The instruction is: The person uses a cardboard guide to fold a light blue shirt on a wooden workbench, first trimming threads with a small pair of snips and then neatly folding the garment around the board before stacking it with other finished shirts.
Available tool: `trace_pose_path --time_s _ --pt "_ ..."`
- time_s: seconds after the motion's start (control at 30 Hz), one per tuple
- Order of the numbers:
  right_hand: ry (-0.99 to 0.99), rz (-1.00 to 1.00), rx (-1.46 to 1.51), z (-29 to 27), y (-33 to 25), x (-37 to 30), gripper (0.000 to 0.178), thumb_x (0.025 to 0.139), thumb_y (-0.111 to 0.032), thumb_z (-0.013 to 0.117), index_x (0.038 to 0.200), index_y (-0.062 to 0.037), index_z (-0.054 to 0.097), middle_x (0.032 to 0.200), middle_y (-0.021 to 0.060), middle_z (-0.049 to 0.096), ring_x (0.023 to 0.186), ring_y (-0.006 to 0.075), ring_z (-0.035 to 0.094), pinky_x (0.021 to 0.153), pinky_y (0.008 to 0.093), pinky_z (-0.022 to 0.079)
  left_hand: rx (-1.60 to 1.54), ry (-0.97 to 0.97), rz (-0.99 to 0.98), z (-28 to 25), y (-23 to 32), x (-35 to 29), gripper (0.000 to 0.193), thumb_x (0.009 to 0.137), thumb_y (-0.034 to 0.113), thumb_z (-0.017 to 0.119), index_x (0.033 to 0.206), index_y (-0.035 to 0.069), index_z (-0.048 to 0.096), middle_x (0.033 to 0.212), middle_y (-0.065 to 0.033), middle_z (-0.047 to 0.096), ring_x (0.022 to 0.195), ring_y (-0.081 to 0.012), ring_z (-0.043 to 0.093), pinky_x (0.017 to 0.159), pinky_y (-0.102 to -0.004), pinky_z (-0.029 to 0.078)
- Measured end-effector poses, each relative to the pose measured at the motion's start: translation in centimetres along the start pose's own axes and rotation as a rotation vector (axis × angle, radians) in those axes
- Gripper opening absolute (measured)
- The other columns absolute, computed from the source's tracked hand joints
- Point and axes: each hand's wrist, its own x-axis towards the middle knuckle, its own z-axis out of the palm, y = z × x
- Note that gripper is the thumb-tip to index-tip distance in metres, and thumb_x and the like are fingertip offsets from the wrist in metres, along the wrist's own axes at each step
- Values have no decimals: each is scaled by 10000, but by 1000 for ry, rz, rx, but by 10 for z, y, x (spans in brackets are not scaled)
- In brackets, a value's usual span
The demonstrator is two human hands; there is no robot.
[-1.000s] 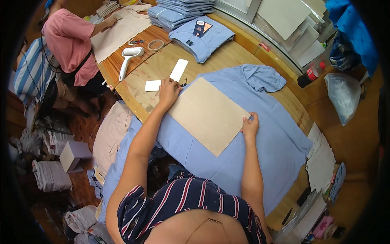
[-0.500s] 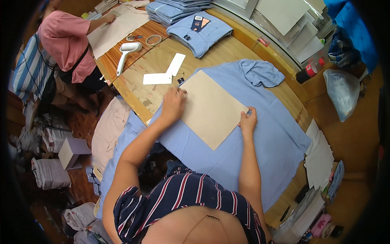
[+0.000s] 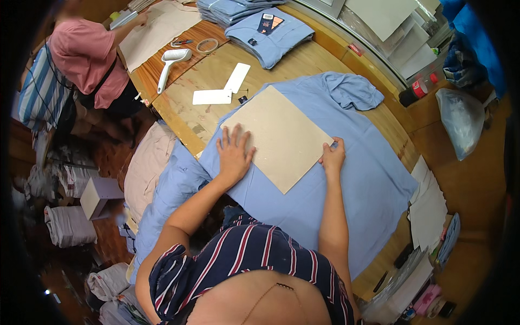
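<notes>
A light blue shirt (image 3: 346,206) lies spread over the table in front of me, its sleeve (image 3: 355,92) bunched at the far right. On top of it rests a square sheet of beige cardboard (image 3: 281,141), turned so one corner points toward me. My left hand (image 3: 235,156) lies with fingers spread on the cardboard's left edge. At the right corner, my right hand (image 3: 332,156) pinches the cardboard between thumb and fingers. A small dark label (image 3: 242,99) shows beside the sheet's far left edge.
Farther off are two white cards (image 3: 212,97), a lint roller (image 3: 172,62), a tape roll (image 3: 207,46) and folded blue shirts (image 3: 268,35). A co-worker in pink (image 3: 84,51) stands at the far left. A bottle (image 3: 417,91) stands at the right.
My left hand has moved slightly toward me, its curled fingers opening out flat on the cardboard's left side. The right hand keeps its hold on the right corner.
</notes>
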Motion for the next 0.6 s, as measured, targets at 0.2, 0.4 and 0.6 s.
trace_pose_path --time_s 0.2,0.4,0.6 --pt "-60 114 170 -2 12 10 248 782 -36 537 1008 -44 435 536 83 544 335 117 450 295 257 306 -179 164 -122 -1 -26 5 364 730 106 587 1063 41 457 1144 -193 373 1062 -358 357 886 -428 319" --pt "-53 74 140 2 8 3 238 790 -38 526 1006 -46 427 537 87 552 331 116 455 287 265 311 -111 100 -50 -5 -25 4 388 729 124 590 1086 42 462 1145 -158 405 1043 -354 349 905 -438 302" --pt "-41 26 -11 0 -9 -12 227 796 -47 518 1002 -35 422 542 89 565 351 134 489 314 271 354 -52 81 -37 -4 -24 3 363 734 158 585 1070 63 487 1165 -128 409 1060 -351 332 901 -439 302"
